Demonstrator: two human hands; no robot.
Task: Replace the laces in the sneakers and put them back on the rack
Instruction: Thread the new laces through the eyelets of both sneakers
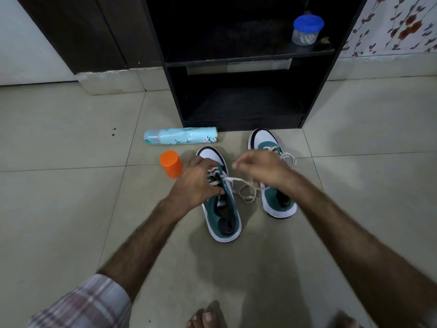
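Note:
Two teal and white sneakers stand side by side on the tiled floor, toes toward the rack. On the left sneaker (222, 216), my left hand (196, 183) grips the laced upper, fingers curled over its tongue. My right hand (260, 169) hovers over the right sneaker (279, 202) and pinches a white lace (246, 189). That lace runs from the left sneaker's eyelets and loops loosely between the shoes. The right sneaker's own white lace (287, 156) lies tied near its toe.
The dark shoe rack (238, 62) stands just behind the sneakers, with a blue-lidded jar (306, 30) on its upper shelf. A pale blue spray can (179, 136) lies on the floor at left, beside an orange cap (171, 163). My bare toes (205, 316) show at the bottom edge.

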